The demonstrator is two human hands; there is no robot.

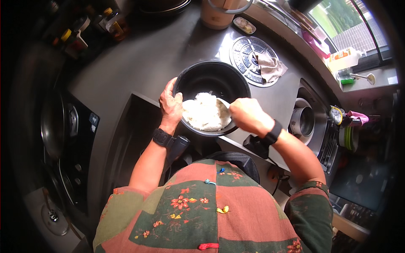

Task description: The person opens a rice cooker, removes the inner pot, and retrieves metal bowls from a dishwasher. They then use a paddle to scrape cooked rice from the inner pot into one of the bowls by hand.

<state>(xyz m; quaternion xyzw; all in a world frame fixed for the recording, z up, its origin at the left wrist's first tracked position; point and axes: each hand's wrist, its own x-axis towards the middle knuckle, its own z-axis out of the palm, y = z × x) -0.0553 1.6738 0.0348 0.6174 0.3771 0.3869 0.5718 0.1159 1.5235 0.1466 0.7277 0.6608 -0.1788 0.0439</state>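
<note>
A round dark bowl (212, 74) stands at the counter's front edge, its inside black and shiny. White cooked rice, or food much like it (205, 112), lies heaped in its near half. My left hand (171, 106) grips the bowl's left rim, the thumb on top. My right hand (250, 115) is closed at the near right rim around what seems to be the handle of a pale scoop (224, 106); the handle is hidden by the fingers. The scoop's pale edge touches the right side of the white heap.
Right of the bowl, a perforated metal steamer plate (243, 57) carries a crumpled cloth (271, 68). Farther right is a sink (302, 91) with a pot (307, 121). Behind stand a bucket (216, 15) and a small dish (244, 25). Bottles (115, 27) stand back left.
</note>
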